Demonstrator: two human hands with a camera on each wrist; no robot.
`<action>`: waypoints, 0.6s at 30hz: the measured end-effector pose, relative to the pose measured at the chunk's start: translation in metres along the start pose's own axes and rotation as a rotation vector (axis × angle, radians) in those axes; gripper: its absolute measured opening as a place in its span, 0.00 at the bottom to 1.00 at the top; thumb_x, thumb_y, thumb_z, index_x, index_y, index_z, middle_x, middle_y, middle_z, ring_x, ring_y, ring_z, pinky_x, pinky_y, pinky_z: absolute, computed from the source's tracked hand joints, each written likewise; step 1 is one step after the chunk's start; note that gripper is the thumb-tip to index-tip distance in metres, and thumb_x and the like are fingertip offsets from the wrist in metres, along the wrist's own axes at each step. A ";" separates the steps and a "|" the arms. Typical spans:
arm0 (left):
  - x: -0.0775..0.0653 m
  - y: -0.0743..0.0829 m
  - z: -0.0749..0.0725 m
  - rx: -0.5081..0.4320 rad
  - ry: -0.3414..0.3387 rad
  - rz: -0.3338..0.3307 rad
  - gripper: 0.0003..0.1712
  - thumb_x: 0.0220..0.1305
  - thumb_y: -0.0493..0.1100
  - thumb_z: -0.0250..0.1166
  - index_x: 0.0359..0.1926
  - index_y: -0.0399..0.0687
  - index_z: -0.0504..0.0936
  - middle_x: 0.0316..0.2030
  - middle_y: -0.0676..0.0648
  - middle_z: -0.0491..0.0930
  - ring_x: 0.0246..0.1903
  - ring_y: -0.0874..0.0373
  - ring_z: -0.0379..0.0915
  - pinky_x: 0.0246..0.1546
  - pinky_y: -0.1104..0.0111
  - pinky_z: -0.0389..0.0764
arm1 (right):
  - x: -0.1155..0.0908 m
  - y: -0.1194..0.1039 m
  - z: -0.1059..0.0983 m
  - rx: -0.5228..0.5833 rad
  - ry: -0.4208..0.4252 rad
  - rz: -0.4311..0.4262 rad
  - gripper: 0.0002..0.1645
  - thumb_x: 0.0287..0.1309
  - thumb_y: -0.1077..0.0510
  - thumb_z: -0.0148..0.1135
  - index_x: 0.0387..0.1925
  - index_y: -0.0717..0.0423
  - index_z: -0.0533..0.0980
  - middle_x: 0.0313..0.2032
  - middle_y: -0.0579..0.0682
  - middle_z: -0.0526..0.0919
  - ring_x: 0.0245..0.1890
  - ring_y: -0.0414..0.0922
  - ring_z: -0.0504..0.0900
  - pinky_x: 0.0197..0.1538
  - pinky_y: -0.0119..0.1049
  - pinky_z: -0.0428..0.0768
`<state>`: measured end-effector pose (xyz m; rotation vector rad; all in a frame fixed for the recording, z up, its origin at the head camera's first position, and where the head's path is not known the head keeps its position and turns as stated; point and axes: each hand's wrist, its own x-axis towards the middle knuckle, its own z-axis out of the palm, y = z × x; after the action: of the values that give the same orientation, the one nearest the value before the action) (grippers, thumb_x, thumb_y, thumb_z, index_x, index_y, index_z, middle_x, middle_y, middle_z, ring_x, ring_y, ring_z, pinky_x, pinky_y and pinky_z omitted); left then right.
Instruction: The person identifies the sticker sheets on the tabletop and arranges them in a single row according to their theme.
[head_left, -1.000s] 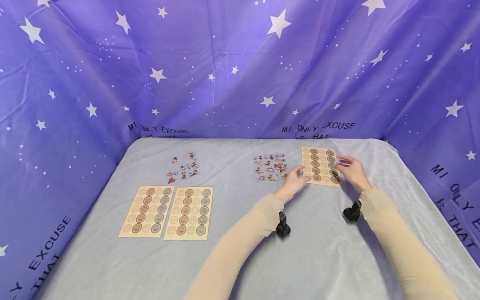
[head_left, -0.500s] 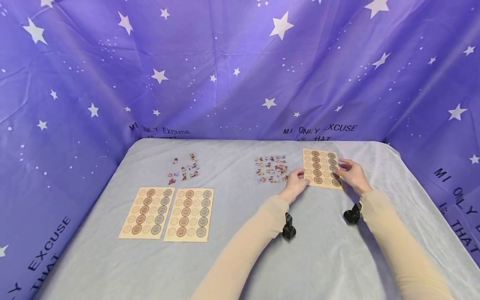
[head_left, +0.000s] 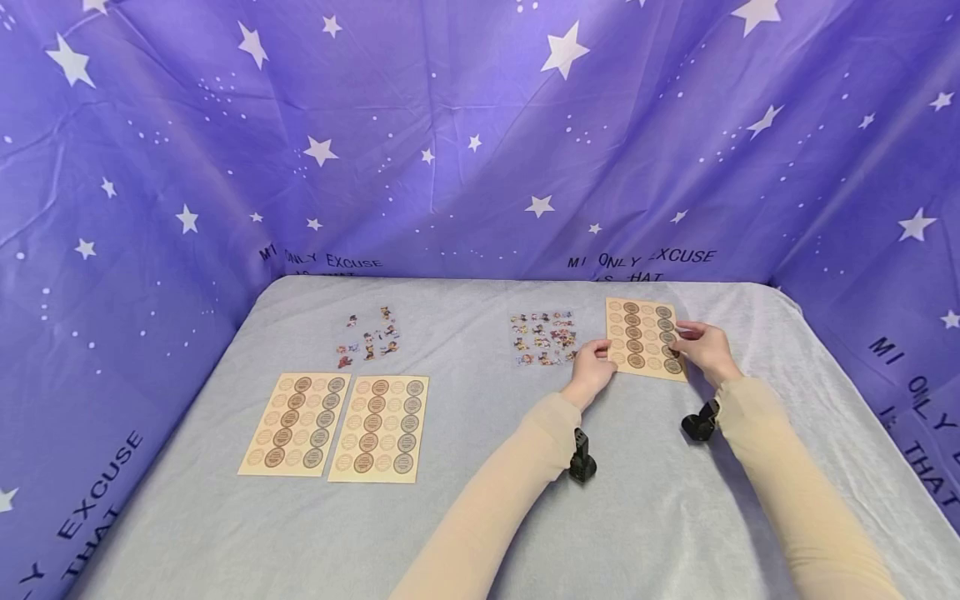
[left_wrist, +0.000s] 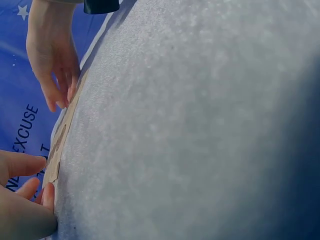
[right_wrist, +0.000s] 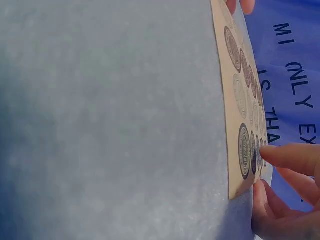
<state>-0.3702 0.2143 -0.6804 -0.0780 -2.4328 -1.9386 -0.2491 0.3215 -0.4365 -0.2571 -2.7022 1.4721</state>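
Tan sheet of round seals (head_left: 647,337) is lying towards the far right of the grey tablecloth (head_left: 630,533), just right of a clear sticker sheet (head_left: 540,340). From where I'm standing, both hands are working at it, apart from each other across its width. The left hand (head_left: 590,377) is touching the near left corner, with gaps showing between the fingers; the right hand (head_left: 707,352) is touching the right edge, its thumb lapping onto the paper. Whether either is truly pinching or merely pressing, I can't tell.

They seem to be squaring the sheet up, and doing that well is calling for light, even contact on both sides, since thin paper is likely to buckle under a hard squeeze. The far edge is slanting slightly, its right end lying nearer the person, so a small push from the right would probably straighten it. The left fingers are resting close beside the clear stickers, so a sideways swing could be dragging those along.
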 end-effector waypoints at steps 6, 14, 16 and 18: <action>-0.055 0.085 -0.047 -0.016 0.032 -0.022 0.28 0.36 0.25 0.62 0.41 0.51 0.81 0.30 0.55 0.76 0.29 0.66 0.71 0.26 0.78 0.75 | 0.000 -0.001 0.001 0.071 0.022 0.044 0.29 0.46 0.72 0.54 0.53 0.78 0.63 0.38 0.63 0.73 0.25 0.25 0.66 0.28 0.16 0.72; -0.017 0.011 -0.006 -0.072 0.049 -0.006 0.25 0.38 0.30 0.67 0.37 0.63 0.81 0.33 0.62 0.73 0.30 0.71 0.70 0.26 0.80 0.75 | 0.002 0.002 -0.005 0.326 -0.026 0.145 0.34 0.47 0.72 0.54 0.57 0.78 0.57 0.18 0.32 0.74 0.21 0.28 0.74 0.27 0.21 0.77; 0.001 -0.018 0.012 -0.075 0.049 -0.030 0.27 0.36 0.30 0.68 0.37 0.65 0.80 0.33 0.62 0.72 0.30 0.71 0.70 0.27 0.79 0.76 | 0.003 0.001 -0.006 0.355 -0.038 0.176 0.36 0.46 0.72 0.55 0.58 0.78 0.56 0.17 0.31 0.75 0.21 0.29 0.75 0.28 0.21 0.77; -0.021 0.018 -0.009 -0.052 0.052 -0.031 0.26 0.38 0.29 0.67 0.39 0.60 0.81 0.34 0.59 0.73 0.31 0.69 0.71 0.28 0.77 0.76 | 0.004 0.001 -0.006 0.387 -0.044 0.196 0.36 0.46 0.73 0.56 0.58 0.78 0.55 0.18 0.32 0.75 0.22 0.30 0.75 0.28 0.21 0.77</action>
<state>-0.3486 0.2092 -0.6621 0.0087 -2.3657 -1.9897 -0.2518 0.3278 -0.4342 -0.4806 -2.4079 2.0326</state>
